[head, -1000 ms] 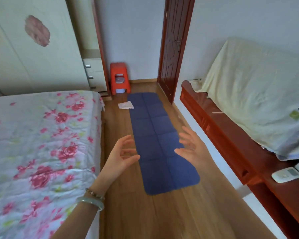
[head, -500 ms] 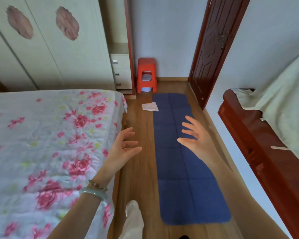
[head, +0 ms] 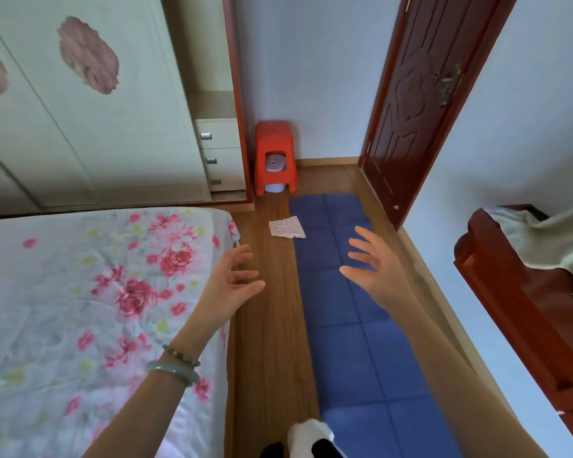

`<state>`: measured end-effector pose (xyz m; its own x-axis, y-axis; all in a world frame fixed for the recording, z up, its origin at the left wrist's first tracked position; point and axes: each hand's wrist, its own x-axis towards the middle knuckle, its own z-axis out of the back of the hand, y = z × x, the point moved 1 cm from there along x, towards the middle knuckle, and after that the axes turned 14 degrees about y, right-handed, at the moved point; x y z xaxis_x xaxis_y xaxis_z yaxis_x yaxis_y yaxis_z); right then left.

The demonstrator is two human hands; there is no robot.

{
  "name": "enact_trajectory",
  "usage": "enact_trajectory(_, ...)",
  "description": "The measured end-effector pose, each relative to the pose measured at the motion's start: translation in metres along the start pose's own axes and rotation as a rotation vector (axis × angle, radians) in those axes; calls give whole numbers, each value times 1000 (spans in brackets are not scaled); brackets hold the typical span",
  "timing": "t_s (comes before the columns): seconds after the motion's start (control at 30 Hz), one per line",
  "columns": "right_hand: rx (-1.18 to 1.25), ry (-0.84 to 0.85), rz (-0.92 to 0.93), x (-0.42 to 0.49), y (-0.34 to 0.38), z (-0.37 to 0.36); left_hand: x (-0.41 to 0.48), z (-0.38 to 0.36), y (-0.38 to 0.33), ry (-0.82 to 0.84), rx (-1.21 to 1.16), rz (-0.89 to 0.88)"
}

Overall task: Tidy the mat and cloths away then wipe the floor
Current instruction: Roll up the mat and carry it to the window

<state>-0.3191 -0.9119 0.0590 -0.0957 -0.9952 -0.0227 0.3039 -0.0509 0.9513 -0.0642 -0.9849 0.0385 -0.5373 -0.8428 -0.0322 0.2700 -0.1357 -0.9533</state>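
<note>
Both hands are held in the air with fingers spread and loosely bent, palms turned to each other, and they hold nothing. The left hand [head: 225,285], with a green bangle [head: 174,370] on the wrist, is over the right edge of the flowered bed [head: 96,309]. The right hand [head: 374,269] is over the blue mat [head: 354,358]. The mat lies flat along the wooden floor [head: 272,325], its far end just before the red stool [head: 275,153] at the far wall. A small striped cloth [head: 286,228] lies on the floor at the mat's left edge, near the far end, with one corner on the mat. Compared with half a second ago, the hands keep the same pose, the stool and cloth appear nearer, and the foot in a white sock [head: 308,434] is now at the mat's left edge.
</note>
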Motion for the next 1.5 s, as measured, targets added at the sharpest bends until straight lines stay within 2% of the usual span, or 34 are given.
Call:
enact_trajectory(0.17,3,-11,-8,102,-14,10,91,33,26,3,-23,19)
enact_trajectory(0.47,23,-41,10,320,-34,55,311,91,54,-9,-34,61)
enact_trajectory(0.7,-9,11,-17,458,-44,72,432,128,78,-15,17,133)
enact_trajectory(1.0,-1,-36,-105,640,-90,66,615,199,137,89,-30,158)
enact_trajectory(1.27,51,-104,-201,814,-119,65,789,284,172,201,42,212)
enact_trajectory(1.5,83,-112,-379,893,-195,64,889,269,248,348,82,355)
